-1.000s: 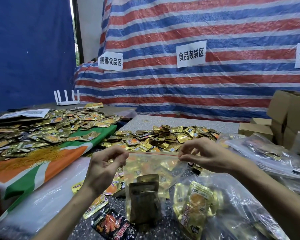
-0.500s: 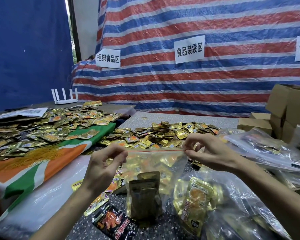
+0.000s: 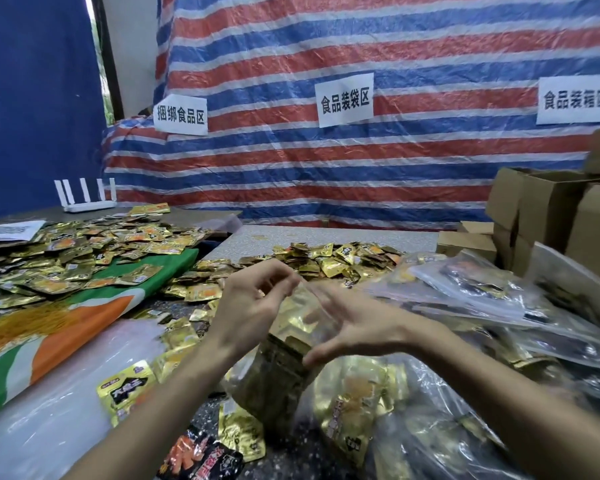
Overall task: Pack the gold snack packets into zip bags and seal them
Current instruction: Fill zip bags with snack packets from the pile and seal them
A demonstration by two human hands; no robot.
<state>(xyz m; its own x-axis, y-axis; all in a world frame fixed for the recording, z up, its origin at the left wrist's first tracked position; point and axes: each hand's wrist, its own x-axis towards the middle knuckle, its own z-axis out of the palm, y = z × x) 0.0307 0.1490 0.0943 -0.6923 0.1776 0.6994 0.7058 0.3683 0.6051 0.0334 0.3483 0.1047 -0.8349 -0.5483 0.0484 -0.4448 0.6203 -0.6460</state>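
Partly smeared, the left hand (image 3: 253, 306) pinches the top of the zip bag (image 3: 278, 375); the right hand (image 3: 354, 327) lies straight-fingered against it.

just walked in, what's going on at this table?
A person is bagging snacks by hand. The left hand pinches the top of a loaded clear zip bag that stands upright. The right hand, blurred, lies with straight fingers against the bag's other side. Whether the zip is closed cannot be told. Loose gold packets lie heaped behind, and filled bags are piled to the right.
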